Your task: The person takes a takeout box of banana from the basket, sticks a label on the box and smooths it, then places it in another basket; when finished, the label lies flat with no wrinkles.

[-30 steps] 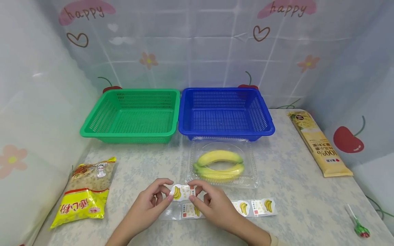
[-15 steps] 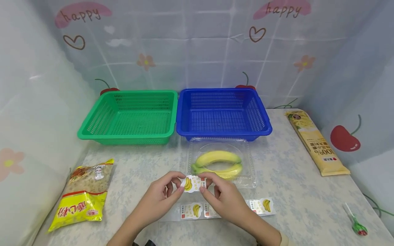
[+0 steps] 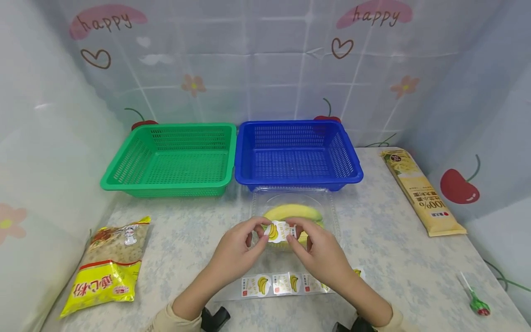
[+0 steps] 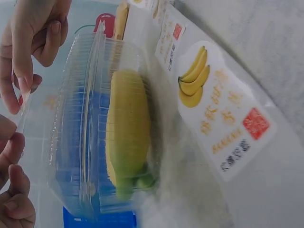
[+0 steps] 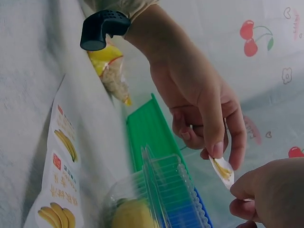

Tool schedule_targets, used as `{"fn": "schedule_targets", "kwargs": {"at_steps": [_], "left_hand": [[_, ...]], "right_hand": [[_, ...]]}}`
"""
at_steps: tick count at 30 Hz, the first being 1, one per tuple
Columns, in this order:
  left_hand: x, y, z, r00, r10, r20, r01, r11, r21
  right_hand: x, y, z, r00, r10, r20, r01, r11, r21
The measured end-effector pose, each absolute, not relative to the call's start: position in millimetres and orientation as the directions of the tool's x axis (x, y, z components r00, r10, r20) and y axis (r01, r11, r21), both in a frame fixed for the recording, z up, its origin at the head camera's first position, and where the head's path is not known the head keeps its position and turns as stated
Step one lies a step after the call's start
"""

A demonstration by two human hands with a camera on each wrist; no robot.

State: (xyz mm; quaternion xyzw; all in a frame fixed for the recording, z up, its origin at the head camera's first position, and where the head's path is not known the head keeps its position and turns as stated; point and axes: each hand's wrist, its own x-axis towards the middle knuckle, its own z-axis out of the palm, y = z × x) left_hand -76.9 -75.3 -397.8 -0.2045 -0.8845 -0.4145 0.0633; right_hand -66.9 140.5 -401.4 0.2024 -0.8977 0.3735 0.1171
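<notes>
A white banana sticker (image 3: 279, 231) is stretched between both hands. My left hand (image 3: 239, 243) pinches its left end, and my right hand (image 3: 318, 246) pinches its right end. In the right wrist view the sticker (image 5: 222, 171) hangs in the air, clear of the box. Just beyond and below the hands sits a clear plastic box (image 3: 327, 199), its lid down over yellow bananas (image 3: 292, 212); the left wrist view shows their greenish tips. Closer to me lies a strip of banana stickers (image 3: 286, 284), partly covered by the right forearm.
Behind the box stand a blue basket (image 3: 298, 177) and a green basket (image 3: 168, 186), side by side. A yellow pasta bag (image 3: 109, 267) lies at left. On the right are a long noodle packet (image 3: 423, 193) and a lollipop (image 3: 479, 302).
Both hands have carried the sticker forward and to the right, from above the strip to over the front of the box. More of the sticker strip shows now.
</notes>
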Motion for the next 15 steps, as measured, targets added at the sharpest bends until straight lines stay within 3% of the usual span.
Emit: {"fn": "schedule_targets", "kwargs": {"at_steps": [15], "left_hand": [[-120.2,-41.7,-401.6,-0.876,0.319,0.361,0.472,0.717,0.512]], "right_hand": [[-105.7,156.3,-394.1,-0.935,-0.211,0.285,-0.334,0.795,-0.506]]}}
